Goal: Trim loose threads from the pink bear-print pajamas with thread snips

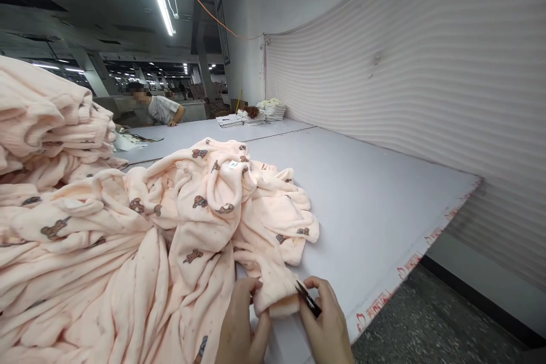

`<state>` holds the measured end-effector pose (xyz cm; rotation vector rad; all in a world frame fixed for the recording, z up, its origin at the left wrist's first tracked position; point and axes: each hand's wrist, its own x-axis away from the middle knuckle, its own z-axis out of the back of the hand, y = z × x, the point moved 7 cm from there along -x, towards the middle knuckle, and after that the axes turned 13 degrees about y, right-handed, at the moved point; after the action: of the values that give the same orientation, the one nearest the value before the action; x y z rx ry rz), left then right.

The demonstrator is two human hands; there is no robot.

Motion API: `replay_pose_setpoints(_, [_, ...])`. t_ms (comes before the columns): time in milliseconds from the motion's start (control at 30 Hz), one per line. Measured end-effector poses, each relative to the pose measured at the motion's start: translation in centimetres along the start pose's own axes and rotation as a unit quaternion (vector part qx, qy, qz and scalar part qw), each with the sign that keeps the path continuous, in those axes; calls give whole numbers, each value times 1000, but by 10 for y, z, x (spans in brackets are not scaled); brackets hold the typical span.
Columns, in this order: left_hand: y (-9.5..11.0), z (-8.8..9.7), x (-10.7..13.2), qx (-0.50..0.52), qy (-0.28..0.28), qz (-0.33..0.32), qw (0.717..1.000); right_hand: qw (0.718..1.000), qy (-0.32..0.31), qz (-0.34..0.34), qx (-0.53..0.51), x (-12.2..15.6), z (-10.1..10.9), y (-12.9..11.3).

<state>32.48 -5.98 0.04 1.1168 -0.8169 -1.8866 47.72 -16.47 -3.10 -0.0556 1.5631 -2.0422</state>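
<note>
Pale pink fleece garments printed with small brown bears lie heaped in front of me. One sleeve-like end with an open hem reaches toward me at the near edge of the heap. My left hand pinches this end on its left side, thumb below and fingers above. In my right hand is a pair of small black thread snips, blades pointing up and left at the right side of the hem. The right thumb and fingers close around the snips and also touch the fabric edge.
A taller pile of pink garments rises at the left. Stacks of folded white cloth stand at the table's far end. Across the grey table, a person leans at the far left. Striped sheeting hangs along the right wall.
</note>
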Motion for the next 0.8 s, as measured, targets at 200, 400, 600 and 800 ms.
replay_pose_setpoints(200, [-12, 5, 2, 186, 11, 110, 976, 990, -93, 101, -31, 8, -4, -33])
replay_pose_setpoints(400, [-22, -10, 10, 371, -40, 239, 897, 973, -174, 149, 27, 13, -17, -54])
replay_pose_setpoints(600, [-20, -15, 10, 413, -95, 260, 868, 958, -222, 174, 50, 9, -19, -68])
replay_pose_setpoints(800, [-26, -16, 11, 374, -127, 245, 885, 947, -234, 205, 75, 7, -18, -70])
